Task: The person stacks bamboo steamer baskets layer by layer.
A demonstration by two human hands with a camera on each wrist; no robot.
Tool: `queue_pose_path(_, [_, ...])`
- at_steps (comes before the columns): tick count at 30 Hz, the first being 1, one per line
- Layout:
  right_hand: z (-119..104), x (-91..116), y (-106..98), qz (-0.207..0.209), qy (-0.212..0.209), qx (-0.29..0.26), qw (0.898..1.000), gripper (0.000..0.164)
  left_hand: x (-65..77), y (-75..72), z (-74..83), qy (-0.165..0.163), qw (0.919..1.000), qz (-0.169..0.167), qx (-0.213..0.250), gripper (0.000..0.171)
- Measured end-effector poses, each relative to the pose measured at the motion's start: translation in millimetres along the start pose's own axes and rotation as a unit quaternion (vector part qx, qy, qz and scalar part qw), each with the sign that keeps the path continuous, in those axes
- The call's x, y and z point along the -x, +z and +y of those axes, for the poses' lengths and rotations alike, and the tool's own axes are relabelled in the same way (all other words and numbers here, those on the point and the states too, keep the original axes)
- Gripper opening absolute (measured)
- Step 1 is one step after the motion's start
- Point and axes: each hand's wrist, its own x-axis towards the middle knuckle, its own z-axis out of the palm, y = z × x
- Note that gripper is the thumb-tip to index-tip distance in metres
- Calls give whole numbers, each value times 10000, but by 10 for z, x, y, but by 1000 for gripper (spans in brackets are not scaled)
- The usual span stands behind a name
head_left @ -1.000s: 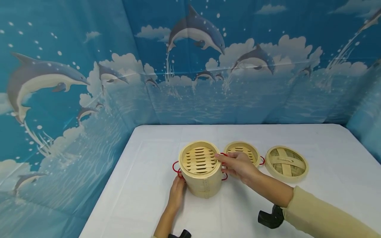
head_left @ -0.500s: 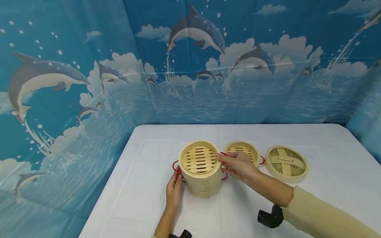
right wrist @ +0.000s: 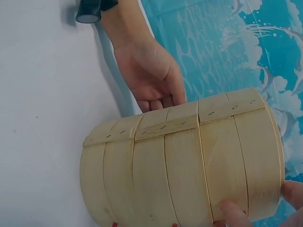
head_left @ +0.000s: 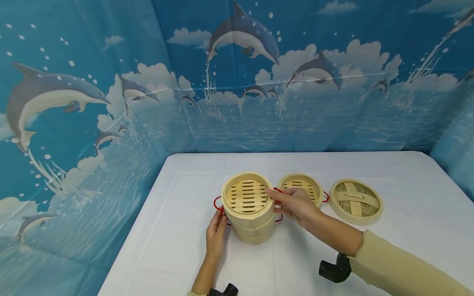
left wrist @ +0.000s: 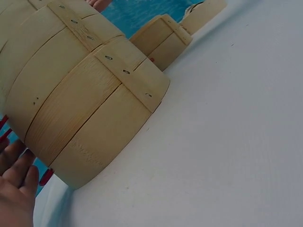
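Note:
A stack of bamboo steamers (head_left: 255, 224) stands on the white table, its slatted top tier facing up and red loop handles at its sides. My right hand (head_left: 295, 204) grips the top tier on the right, thumb on the rim and fingers down the wall. At the stack's left side my left hand (head_left: 216, 236) holds the wall by a red handle (head_left: 217, 202), its fingers bent in against the bamboo. Seams between the tiers show in the right wrist view, where the stack (right wrist: 184, 170) hides the left fingertips. The left wrist view has the left hand (left wrist: 16, 189) close to the lower tiers.
Behind and right of the stack sits another slatted steamer tier (head_left: 300, 183) with a red handle. Farther right lies a round woven bamboo lid (head_left: 356, 201) with a cross strap. A blue dolphin-print curtain (head_left: 237, 123) borders the white table (head_left: 166, 246).
My left hand has slid up the stack's left side, from low on the wall to the upper red handle. My right hand keeps its hold on the top tier.

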Motion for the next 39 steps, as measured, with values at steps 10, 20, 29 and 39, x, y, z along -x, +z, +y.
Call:
queue_pose_path(10, [18,-5,11,-12,-52,-7,10000,41,2,-5,1,65,10000,-60,-36,42])
queue_pose_path(20, [16,20,1,-64,-27,-25,10000,42,3,-8,-2,119,9999,-113,22,42])
queue_pose_path(29, [30,47,-9,-91,-31,-89,9999,42,7,-17,-2,222,9996,-163,-7,42])
queue_pose_path(39, [72,33,-61,-208,-48,-91,9997,51,10,-19,6,87,9998,-161,-18,42])
